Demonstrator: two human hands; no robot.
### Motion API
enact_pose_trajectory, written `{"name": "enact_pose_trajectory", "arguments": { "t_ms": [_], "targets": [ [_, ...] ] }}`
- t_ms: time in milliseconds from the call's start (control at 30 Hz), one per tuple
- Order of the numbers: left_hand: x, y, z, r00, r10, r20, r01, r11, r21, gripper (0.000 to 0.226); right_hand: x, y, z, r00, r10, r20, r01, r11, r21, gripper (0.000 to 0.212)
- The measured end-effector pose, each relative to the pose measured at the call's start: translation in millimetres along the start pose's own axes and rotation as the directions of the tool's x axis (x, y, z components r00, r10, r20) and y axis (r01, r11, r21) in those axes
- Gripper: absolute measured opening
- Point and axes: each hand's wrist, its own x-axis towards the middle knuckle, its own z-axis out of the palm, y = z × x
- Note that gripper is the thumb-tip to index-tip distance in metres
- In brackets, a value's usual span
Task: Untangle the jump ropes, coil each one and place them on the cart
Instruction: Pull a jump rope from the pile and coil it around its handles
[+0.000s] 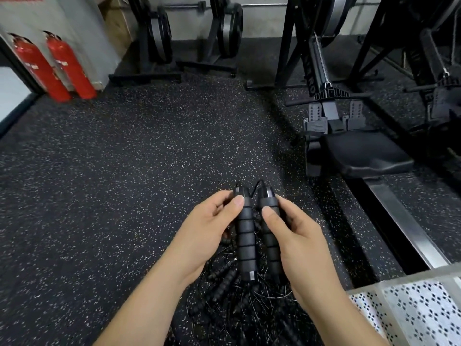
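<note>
Left hand [207,228] and right hand [296,236] are each curled round one of two foam handles [245,236], held at 6 o'clock over the tangled jump ropes [232,293]; untangling is judged barely begun, nothing coiled.

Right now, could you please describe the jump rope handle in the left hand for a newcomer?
On the speckled black floor lies a tangled pile of jump ropes, with both hands above it. The left hand grips a ribbed black handle; unlike the right hand's handle, its silver bottom cap shows.
</note>
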Motion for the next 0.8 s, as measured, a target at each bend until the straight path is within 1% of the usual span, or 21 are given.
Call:
{"name": "enact_pose_trajectory", "arguments": {
  "t_ms": [133, 300, 500, 633, 733, 800],
  "targets": [
    [-0.8, 0.7, 4.1, 1.000, 0.003, 0.020, -0.003, 1.000, -0.005, 0.025, 3.1, 2.7, 2.8, 1.000, -0.001, -0.013, 0.001, 1.000, 0.027, 0.024],
    [-2.2, -1.1, 5.0, 1.000, 0.012, 0.024, -0.012, 1.000, -0.008, 0.026, 4.2, 5.0, 3.3, 1.000, -0.016, 0.002, 0.016, 1.000, 0.009, 0.026],
    [0.0, -2.5, 1.0, 0.999, 0.033, 0.001, -0.033, 0.999, -0.029, 0.028, 3.6, 8.6, 7.0, 0.998, -0.002, 0.062, 0.000, 0.999, 0.040, 0.035],
    [1.6, -3.3, -1.4, 0.999, 0.037, -0.021, -0.038, 0.998, -0.046, 0.026, 3.6, 7.9, 7.3, 0.998, 0.009, 0.062, -0.014, 0.996, 0.085, 0.035],
    [1.8, -4.1, -1.0, 0.999, 0.033, -0.029, -0.034, 0.999, -0.041, 0.024, 3.3, 9.0, 9.0, 0.999, 0.016, 0.040, -0.020, 0.996, 0.086, 0.036],
    [2.6, -6.3, -1.0, 0.999, 0.035, -0.040, -0.037, 0.998, -0.051, 0.022, 2.8, 10.1, 10.6, 0.999, 0.027, 0.032, -0.030, 0.996, 0.086, 0.032]
  ]
}}
